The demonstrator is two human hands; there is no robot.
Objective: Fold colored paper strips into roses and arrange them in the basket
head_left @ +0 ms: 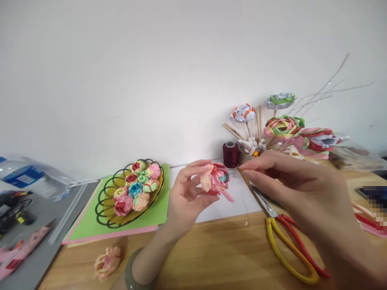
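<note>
My left hand [189, 193] is closed around a pink paper flower [214, 179], its fingertips pressing the petals from the left. The flower has a blue-green bit at its right side, and a pink strip hangs below it. To the right of it, my right hand [290, 181] pinches thumb and forefinger together. What they hold, if anything, is too fine to make out. A thin pale thread [248, 209] runs downward just below those fingertips. Red-and-yellow-handled scissors [273, 219] lie under my right hand, partly hidden by it.
On green paper [87, 217] at the left stands a yellow basket [109, 207] of several paper flowers. A peach paper flower [107, 262] lies nearby. A burgundy thread spool [230, 155] stands before flowers on sticks [284, 127]. A pink glue gun [26, 249] and bottle [33, 179] lie far left.
</note>
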